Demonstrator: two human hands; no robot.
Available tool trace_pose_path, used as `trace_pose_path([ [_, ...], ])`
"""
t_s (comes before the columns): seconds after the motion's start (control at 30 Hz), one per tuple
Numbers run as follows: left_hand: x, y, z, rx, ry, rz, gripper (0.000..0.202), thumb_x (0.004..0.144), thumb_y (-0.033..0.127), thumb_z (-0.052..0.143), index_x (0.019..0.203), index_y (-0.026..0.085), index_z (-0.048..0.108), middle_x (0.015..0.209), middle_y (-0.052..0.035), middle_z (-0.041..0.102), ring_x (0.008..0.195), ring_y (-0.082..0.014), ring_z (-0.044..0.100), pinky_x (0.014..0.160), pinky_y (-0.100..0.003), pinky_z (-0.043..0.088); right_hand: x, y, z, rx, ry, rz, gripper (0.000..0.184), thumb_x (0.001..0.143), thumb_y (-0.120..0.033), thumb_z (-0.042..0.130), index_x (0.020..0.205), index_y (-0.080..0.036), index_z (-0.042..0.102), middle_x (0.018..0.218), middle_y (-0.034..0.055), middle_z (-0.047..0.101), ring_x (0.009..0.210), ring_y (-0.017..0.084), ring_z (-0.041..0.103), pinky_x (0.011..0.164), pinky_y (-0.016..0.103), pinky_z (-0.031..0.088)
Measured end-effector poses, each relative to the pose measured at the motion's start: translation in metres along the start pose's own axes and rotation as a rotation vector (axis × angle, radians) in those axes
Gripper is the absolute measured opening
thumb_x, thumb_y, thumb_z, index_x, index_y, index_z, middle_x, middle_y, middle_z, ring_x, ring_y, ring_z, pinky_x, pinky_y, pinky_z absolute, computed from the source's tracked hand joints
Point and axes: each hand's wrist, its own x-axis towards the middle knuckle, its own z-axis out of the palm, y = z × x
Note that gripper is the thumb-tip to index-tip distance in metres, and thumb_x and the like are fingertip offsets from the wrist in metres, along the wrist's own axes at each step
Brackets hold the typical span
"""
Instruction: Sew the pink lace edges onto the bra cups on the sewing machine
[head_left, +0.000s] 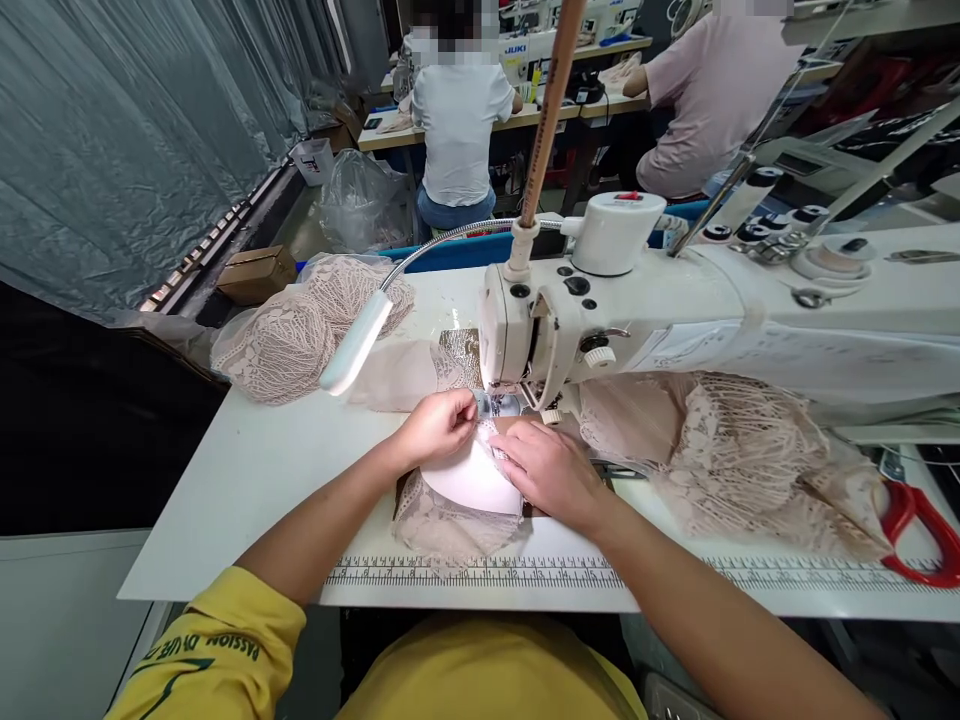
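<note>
A white moulded bra cup with beige lace lies under the sewing machine's needle area. My left hand is closed, its thumb and forefinger pinching the cup's upper edge just left of the presser foot. My right hand bears on the cup's right edge, fingers close together and bent over the lace trim; its thumb is hidden. Lamp light falls brightly on the cup between both hands. The presser foot is partly hidden by my fingertips.
Lace cups are heaped at the table's back left, under a bendable lamp. More beige lace lies beneath the machine arm. Red-handled scissors rest at right. A printed ruler runs along the front edge. Two people sit beyond.
</note>
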Motion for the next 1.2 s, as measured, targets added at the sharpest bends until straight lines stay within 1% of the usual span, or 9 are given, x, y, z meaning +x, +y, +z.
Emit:
trace_pose_path([
  [0.1,0.0,0.004,0.001,0.27,0.043,0.024,0.01,0.075,0.009,0.049,0.073,0.019,0.046,0.068,0.0024,0.051,0.062,-0.0121,0.044,0.058,-0.023,0.034,0.001,-0.001,-0.001,-0.06,-0.035,0.038,0.025,0.09,-0.022,0.051,0.111,-0.021,0.065,0.087,0.0044,0.061,0.082,0.018,0.053,0.072,0.029,0.037],
  [0.23,-0.005,0.014,-0.007,0.699,0.132,0.028,0.014,0.081,0.006,0.043,0.083,0.018,0.052,0.078,-0.0035,0.058,0.07,-0.017,0.051,0.058,-0.025,0.036,0.001,-0.002,-0.002,-0.124,-0.05,0.076,0.025,0.092,-0.026,0.047,0.109,-0.023,0.066,0.087,0.0044,0.061,0.077,0.018,0.053,0.068,0.029,0.035],
  [0.3,-0.011,0.02,-0.01,0.807,0.133,0.113,0.016,0.084,0.008,0.042,0.087,0.017,0.055,0.082,-0.0058,0.061,0.076,-0.0194,0.053,0.061,-0.027,0.04,0.002,-0.002,-0.002,-0.144,-0.068,0.076,0.025,0.093,-0.026,0.045,0.105,-0.022,0.067,0.087,0.0045,0.061,0.076,0.018,0.053,0.067,0.03,0.034],
  [0.4,-0.019,0.025,-0.006,0.79,-0.027,0.335,0.019,0.092,0.015,0.039,0.091,0.016,0.058,0.083,-0.0057,0.064,0.076,-0.0186,0.056,0.067,-0.03,0.046,0.003,-0.003,-0.002,-0.167,-0.077,0.067,0.025,0.093,-0.024,0.044,0.099,-0.02,0.068,0.086,0.0047,0.062,0.075,0.018,0.053,0.065,0.03,0.033],
  [0.47,-0.023,0.022,0.001,0.755,-0.077,0.399,0.021,0.094,0.018,0.039,0.097,0.015,0.06,0.093,-0.0083,0.066,0.084,-0.0191,0.06,0.073,-0.031,0.05,0.002,-0.002,-0.003,-0.165,-0.052,0.063,0.026,0.093,-0.024,0.045,0.103,-0.02,0.068,0.084,0.0042,0.061,0.072,0.017,0.053,0.063,0.03,0.033],
  [0.57,-0.026,0.014,0.01,0.738,-0.031,0.379,0.023,0.095,0.018,0.039,0.107,0.012,0.058,0.115,-0.0139,0.063,0.106,-0.0234,0.058,0.085,-0.037,0.052,0.002,-0.001,-0.003,-0.145,-0.011,0.058,0.026,0.091,-0.024,0.049,0.11,-0.021,0.066,0.086,0.0038,0.062,0.07,0.016,0.052,0.062,0.03,0.033],
  [0.63,-0.026,0.01,0.013,0.732,-0.033,0.367,0.024,0.094,0.018,0.04,0.109,0.012,0.057,0.12,-0.0149,0.061,0.114,-0.0247,0.056,0.089,-0.04,0.051,0.002,0.0,-0.003,-0.131,0.002,0.074,0.026,0.09,-0.024,0.052,0.111,-0.021,0.066,0.09,0.0038,0.062,0.071,0.016,0.052,0.063,0.03,0.034],
  [0.87,-0.024,0.007,0.011,0.766,-0.063,0.326,0.036,0.093,0.022,0.043,0.125,0.009,0.051,0.131,-0.0179,0.056,0.121,-0.0277,0.052,0.095,-0.046,0.05,0.003,-0.001,-0.006,-0.113,-0.02,0.095,0.026,0.087,-0.02,0.053,0.112,-0.021,0.063,0.093,0.0035,0.062,0.079,0.017,0.054,0.061,0.028,0.035],
  [1.2,-0.018,0.011,0.015,0.792,-0.091,0.283,0.043,0.093,0.028,0.042,0.129,0.006,0.052,0.135,-0.0179,0.053,0.121,-0.0307,0.049,0.095,-0.047,0.048,0.005,0.0,-0.007,-0.144,0.011,0.073,0.029,0.09,-0.019,0.047,0.115,-0.02,0.061,0.097,0.005,0.063,0.08,0.017,0.055,0.063,0.029,0.035],
])
